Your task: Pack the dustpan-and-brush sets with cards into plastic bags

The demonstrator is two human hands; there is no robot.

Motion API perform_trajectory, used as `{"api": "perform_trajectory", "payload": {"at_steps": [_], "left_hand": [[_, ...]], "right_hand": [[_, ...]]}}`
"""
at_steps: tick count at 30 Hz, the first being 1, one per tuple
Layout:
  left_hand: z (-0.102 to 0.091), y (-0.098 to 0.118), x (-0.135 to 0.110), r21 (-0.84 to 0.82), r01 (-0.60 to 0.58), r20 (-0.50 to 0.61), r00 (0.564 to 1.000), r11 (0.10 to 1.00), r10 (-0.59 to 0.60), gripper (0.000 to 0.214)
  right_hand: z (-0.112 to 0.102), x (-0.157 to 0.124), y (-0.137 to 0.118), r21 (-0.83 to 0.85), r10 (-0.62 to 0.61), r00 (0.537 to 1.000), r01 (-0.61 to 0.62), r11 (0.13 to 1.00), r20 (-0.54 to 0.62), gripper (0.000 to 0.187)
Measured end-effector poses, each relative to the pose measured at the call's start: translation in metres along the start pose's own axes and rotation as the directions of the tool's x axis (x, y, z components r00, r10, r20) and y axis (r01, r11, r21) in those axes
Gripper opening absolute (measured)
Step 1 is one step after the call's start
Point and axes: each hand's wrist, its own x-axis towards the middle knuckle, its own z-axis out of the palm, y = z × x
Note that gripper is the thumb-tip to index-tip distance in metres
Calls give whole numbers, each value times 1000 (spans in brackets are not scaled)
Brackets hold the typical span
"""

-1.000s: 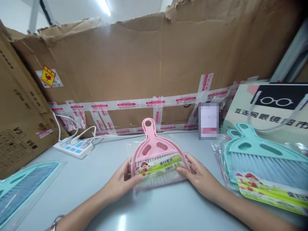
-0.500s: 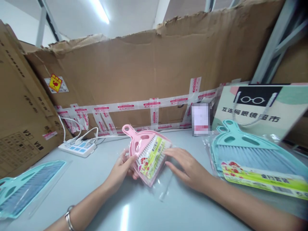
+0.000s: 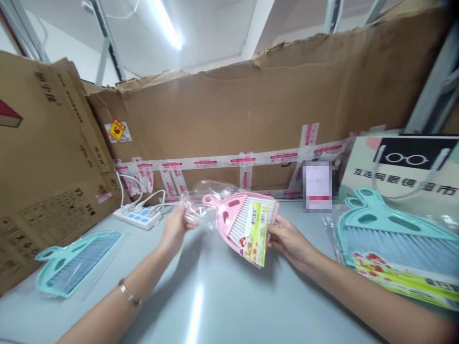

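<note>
A pink dustpan and brush set (image 3: 224,215) is held up over the middle of the table, its handle pointing left. A yellow-green printed card (image 3: 258,231) lies across its white bristles. My right hand (image 3: 287,239) grips the set by its wide right edge, the fingers partly behind it. My left hand (image 3: 179,224) is closed on a clear plastic bag (image 3: 202,212), which is bunched around the handle end. How much of the set is still inside the bag is hard to make out.
A bagged teal dustpan set (image 3: 77,263) lies on the left, and more teal sets (image 3: 394,234) lie at right before a paper bag (image 3: 405,167). A power strip (image 3: 138,217) with cables sits at back left. Cardboard boxes (image 3: 215,119) wall the table's back and left.
My left hand went from the set's left side to the plastic bag, drawing it left. My right hand now grips the set's right edge. The view has turned slightly left.
</note>
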Motion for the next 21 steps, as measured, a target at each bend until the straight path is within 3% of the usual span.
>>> {"api": "perform_trajectory", "payload": {"at_steps": [2, 3, 5, 6, 8, 9, 10, 11, 13, 15, 16, 17, 18, 19, 20, 21], "left_hand": [[-33, 20, 26, 54, -108, -174, 978, 993, 115, 21], [-55, 30, 36, 129, -151, -256, 950, 980, 180, 19], [-106, 47, 48, 362, -160, -391, 868, 918, 305, 18], [-133, 53, 51, 499, -106, -402, 851, 860, 339, 18], [-180, 58, 49, 728, 142, -491, 790, 671, 366, 13], [-198, 57, 46, 789, 280, -522, 776, 547, 355, 12], [-210, 56, 42, 816, 369, -527, 791, 446, 310, 10], [-217, 53, 38, 815, 424, -545, 793, 394, 274, 9], [-215, 51, 30, 814, 445, -563, 763, 374, 317, 32], [-194, 54, 24, 843, 371, -535, 655, 389, 533, 72], [-178, 57, 22, 872, 312, -489, 582, 376, 650, 86], [-159, 61, 19, 905, 238, -425, 551, 352, 719, 90], [-138, 63, 16, 934, 132, -347, 561, 333, 752, 88], [-115, 63, 12, 937, -28, -263, 603, 350, 753, 82], [-91, 60, 7, 879, -231, -156, 686, 417, 710, 75], [-68, 55, 1, 748, -375, -54, 788, 548, 613, 69]], "right_hand": [[-14, 3, -1, -165, -163, 983, 149, 975, -80, 27], [-23, 5, -2, -306, -295, 948, 249, 919, -115, 25], [-42, 9, -7, -632, -582, 806, 398, 665, -104, 19], [-50, 10, -10, -759, -689, 723, 421, 497, -50, 17], [-64, 14, -18, -892, -797, 600, 395, 219, 69, 17], [-68, 15, -21, -918, -819, 566, 367, 150, 93, 18], [-71, 15, -25, -931, -826, 558, 339, 137, 81, 18], [-73, 15, -30, -934, -824, 566, 308, 181, 27, 17], [-73, 13, -39, -874, -784, 602, 289, 391, -151, 13], [-70, 7, -48, -649, -672, 666, 360, 670, -324, 15], [-67, 4, -52, -473, -591, 713, 401, 785, -376, 18], [-63, 0, -55, -277, -503, 770, 422, 863, -394, 20], [-57, -3, -57, -86, -412, 831, 411, 907, -373, 22], [-51, -6, -58, 74, -326, 886, 369, 927, -329, 23], [-44, -9, -57, 185, -252, 931, 306, 934, -263, 24], [-35, -13, -54, 252, -191, 962, 237, 938, -193, 26]]}}
